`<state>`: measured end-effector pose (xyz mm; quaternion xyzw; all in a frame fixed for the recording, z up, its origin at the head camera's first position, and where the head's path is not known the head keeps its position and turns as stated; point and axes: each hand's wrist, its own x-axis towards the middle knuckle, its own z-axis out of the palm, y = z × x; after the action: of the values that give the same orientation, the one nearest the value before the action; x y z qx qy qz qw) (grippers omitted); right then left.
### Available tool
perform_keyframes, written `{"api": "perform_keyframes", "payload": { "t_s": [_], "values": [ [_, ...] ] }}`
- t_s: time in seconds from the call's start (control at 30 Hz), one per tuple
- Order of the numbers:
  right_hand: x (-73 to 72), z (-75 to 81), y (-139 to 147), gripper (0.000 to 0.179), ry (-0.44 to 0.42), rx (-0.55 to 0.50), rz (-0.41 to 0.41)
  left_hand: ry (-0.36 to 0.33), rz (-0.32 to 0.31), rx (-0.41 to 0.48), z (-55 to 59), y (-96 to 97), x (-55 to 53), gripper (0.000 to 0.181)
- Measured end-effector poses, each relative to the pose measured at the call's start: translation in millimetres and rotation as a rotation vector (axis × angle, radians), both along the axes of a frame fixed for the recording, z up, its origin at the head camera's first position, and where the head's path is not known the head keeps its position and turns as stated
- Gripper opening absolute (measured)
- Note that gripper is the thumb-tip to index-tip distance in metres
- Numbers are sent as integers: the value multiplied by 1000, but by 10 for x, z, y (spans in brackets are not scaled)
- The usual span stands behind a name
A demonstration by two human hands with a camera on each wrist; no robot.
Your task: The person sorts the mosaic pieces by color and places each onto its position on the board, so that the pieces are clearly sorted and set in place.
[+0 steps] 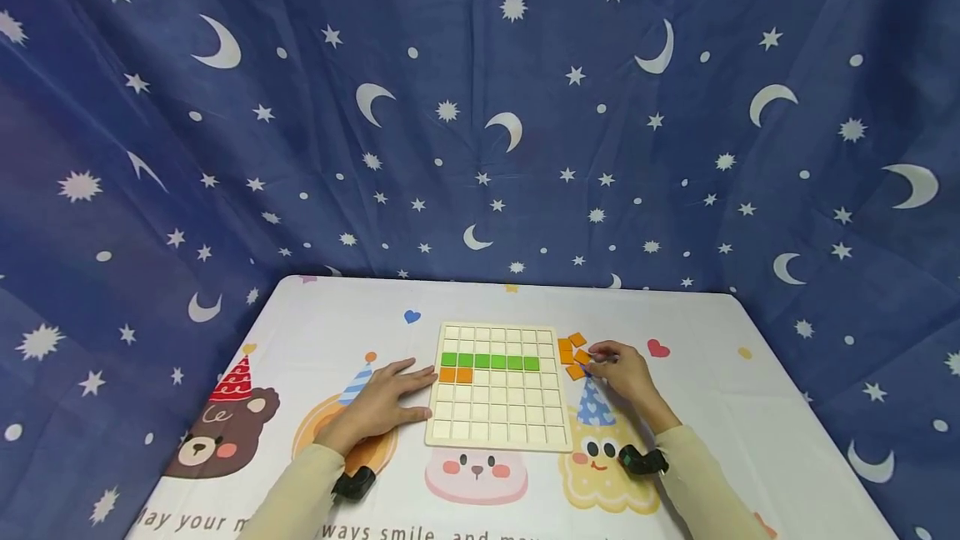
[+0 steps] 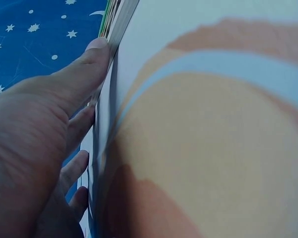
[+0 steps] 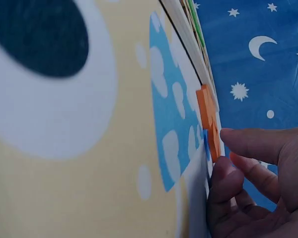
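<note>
A pale square grid board (image 1: 517, 419) lies on the table, with a row of several green tiles (image 1: 482, 361). Two orange tiles (image 1: 456, 375) fill the left cells of the row below. My left hand (image 1: 378, 402) rests beside the board's left edge, fingers spread and fairly straight; in the left wrist view the thumb (image 2: 92, 62) touches that edge. Right of the board lie several loose orange tiles (image 1: 566, 351). Among them my right hand (image 1: 624, 372) has thumb and index finger at opposite sides of one orange tile (image 3: 212, 141), pinching it. Its other fingers are curled.
A white tablecloth (image 1: 360, 302) with printed cartoon figures and lettering covers the table. Behind and at both sides hangs a dark blue curtain (image 1: 480, 165) with moons and stars. A black wrist device (image 1: 642, 461) sits on the right forearm, another (image 1: 354, 484) on the left.
</note>
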<state>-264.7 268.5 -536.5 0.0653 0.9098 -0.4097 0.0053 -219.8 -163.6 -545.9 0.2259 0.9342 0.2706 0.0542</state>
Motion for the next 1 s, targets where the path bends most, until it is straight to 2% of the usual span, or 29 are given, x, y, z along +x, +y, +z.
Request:
{"api": "perform_keyframes", "payload": {
  "t_s": [0.17,0.4,0.77,1.0],
  "values": [
    [8,-12,6,29,-3,-15,-16,2,7,-10,10,-6,8,66],
    [-9,-28,8,28,29,34,-10,-4,14,-3,53,7,14,65],
    [-46,-41,-14,24,50,54,-10,11,24,6,46,13,3,64],
    [-65,-68,-57,16,54,-2,-38,-15,19,10,23,5,4,65]
  ]
}}
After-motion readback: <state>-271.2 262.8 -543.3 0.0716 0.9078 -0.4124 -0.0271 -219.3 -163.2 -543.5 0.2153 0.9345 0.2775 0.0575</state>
